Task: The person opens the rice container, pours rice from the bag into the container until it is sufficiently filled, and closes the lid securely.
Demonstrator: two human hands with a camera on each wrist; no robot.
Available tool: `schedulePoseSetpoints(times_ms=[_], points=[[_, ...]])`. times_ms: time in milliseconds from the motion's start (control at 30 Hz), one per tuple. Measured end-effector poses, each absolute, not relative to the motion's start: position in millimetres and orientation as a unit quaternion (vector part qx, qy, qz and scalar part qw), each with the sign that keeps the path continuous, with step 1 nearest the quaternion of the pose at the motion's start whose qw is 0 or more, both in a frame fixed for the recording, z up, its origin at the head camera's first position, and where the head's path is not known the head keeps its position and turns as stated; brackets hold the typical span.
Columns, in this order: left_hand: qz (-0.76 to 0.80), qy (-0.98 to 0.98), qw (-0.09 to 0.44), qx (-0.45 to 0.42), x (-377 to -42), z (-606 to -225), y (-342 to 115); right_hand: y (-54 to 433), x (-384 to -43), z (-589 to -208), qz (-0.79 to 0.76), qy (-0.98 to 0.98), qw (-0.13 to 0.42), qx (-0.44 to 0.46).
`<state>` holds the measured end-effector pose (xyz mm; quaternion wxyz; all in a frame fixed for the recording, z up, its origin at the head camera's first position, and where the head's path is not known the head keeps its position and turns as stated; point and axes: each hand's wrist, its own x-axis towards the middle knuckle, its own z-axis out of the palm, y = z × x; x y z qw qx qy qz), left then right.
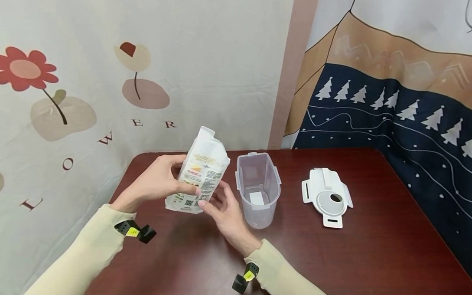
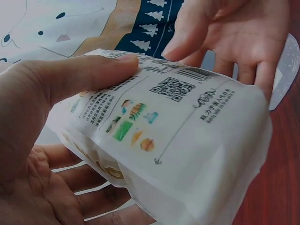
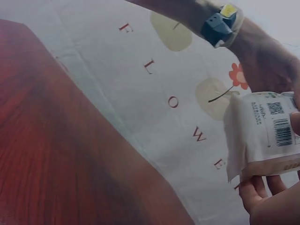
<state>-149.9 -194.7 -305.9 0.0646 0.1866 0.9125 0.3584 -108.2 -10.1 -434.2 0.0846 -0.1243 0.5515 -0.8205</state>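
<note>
A white paper bag of food (image 1: 205,174), printed with text, small pictures and a QR code, is held tilted above the table. My left hand (image 1: 159,178) grips it from the left, thumb across the printed face and fingers around the far side, as the left wrist view shows. At its lower right my right hand (image 1: 226,215) holds the bag too, the thumb at the near face and the fingers underneath. In the right wrist view, the bag (image 3: 267,136) shows its barcode side. Its contents are hidden.
Just right of the hands stands a clear plastic container (image 1: 258,185) with its top uncovered and a white rectangle inside. Farther right lies a white lid (image 1: 327,198) with side clips and a round part. The dark red table (image 1: 364,256) meets patterned cloth walls behind.
</note>
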Motion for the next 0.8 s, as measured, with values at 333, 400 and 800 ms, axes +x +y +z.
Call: schedulePoseSetpoints(times_ms=[333, 400, 800], points=[[0.341, 0.915, 0.103, 0.191, -154.7, -297.5, -183.6, -11.4, -111.6, -443.1, -0.847, 0.506, 0.079, -0.14], [0.337, 0.914, 0.113, 0.194, -156.2, -296.5, -181.7, -10.9, -113.0, -445.3, -0.851, 0.498, 0.081, -0.146], [0.326, 0.916, 0.123, 0.198, -161.4, -294.4, -172.5, -12.8, -116.9, -454.5, -0.883, 0.441, 0.063, -0.146]])
